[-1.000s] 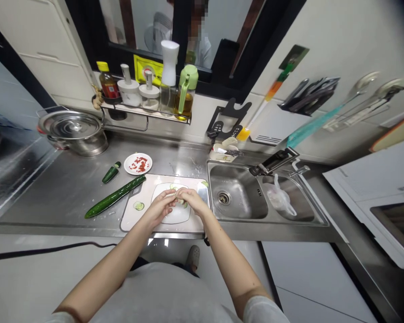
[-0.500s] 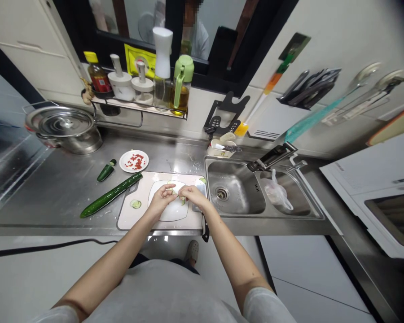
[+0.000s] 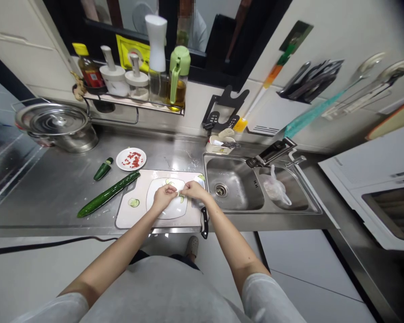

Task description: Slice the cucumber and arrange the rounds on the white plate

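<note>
Over a white square plate (image 3: 164, 212) on the pink cutting board (image 3: 129, 220), my left hand (image 3: 163, 198) and my right hand (image 3: 193, 190) almost meet. Both are closed at the fingertips, pinching a small pale-green cucumber slice (image 3: 178, 194) between them, partly hidden by the fingers. Another cucumber slice (image 3: 182, 200) lies on the plate below them, and more lie along its far edge. A few loose slices (image 3: 133, 202) rest on the board's left part. At its right edge lies a knife (image 3: 204, 222), its black handle jutting over the counter's front edge.
A long cucumber (image 3: 108, 195) and a shorter cut piece (image 3: 103, 171) lie left of the board. Behind stands a small plate of red bits (image 3: 131, 159). The sink (image 3: 235, 179) is to the right, a lidded steel pot (image 3: 76, 139) at the far left, bottles (image 3: 179, 80) on a rack.
My left hand's fingers, more stretched out before, have curled in. My hands stay over the plate, fingertips close together. The whole view has shifted slightly.
</note>
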Available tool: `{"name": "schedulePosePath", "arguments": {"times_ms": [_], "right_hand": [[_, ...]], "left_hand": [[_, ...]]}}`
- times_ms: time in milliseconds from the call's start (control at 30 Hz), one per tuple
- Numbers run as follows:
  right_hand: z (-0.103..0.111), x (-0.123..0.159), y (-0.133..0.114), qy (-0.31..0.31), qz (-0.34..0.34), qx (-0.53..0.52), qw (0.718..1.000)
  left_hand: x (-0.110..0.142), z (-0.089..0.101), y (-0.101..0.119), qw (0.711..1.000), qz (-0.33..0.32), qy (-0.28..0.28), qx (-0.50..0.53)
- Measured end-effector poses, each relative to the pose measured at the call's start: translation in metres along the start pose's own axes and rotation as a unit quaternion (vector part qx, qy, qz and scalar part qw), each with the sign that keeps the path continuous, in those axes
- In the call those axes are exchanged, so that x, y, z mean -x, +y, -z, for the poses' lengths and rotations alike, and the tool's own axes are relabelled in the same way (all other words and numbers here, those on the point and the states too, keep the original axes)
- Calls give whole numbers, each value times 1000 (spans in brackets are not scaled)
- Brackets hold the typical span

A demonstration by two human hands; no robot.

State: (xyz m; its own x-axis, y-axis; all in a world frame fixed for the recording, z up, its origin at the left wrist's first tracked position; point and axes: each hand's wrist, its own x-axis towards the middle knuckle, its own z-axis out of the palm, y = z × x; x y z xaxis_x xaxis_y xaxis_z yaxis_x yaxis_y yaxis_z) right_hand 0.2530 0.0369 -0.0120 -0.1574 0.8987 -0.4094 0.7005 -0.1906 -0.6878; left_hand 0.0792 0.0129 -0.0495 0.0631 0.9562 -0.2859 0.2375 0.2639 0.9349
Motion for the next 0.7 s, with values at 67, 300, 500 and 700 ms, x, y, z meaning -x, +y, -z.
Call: {"name": "schedulePosePath", "arguments": {"times_ms": [67,300,500,700], "right_hand": [[-1,-2,2,4,-5,51,999],[-4,-9,1,2,-29,133,991],[-6,-13,2,0,-37,146,989],[-8,-14,3,-4,-31,161,986]], "left_hand": [[-2,-3,-3,998,2,0,-66],[-1,-10,0,981,8,-19,-195],[0,-13,6,972,11,-22,-233],[0,-15,6,966,21,-35,-257]]}}
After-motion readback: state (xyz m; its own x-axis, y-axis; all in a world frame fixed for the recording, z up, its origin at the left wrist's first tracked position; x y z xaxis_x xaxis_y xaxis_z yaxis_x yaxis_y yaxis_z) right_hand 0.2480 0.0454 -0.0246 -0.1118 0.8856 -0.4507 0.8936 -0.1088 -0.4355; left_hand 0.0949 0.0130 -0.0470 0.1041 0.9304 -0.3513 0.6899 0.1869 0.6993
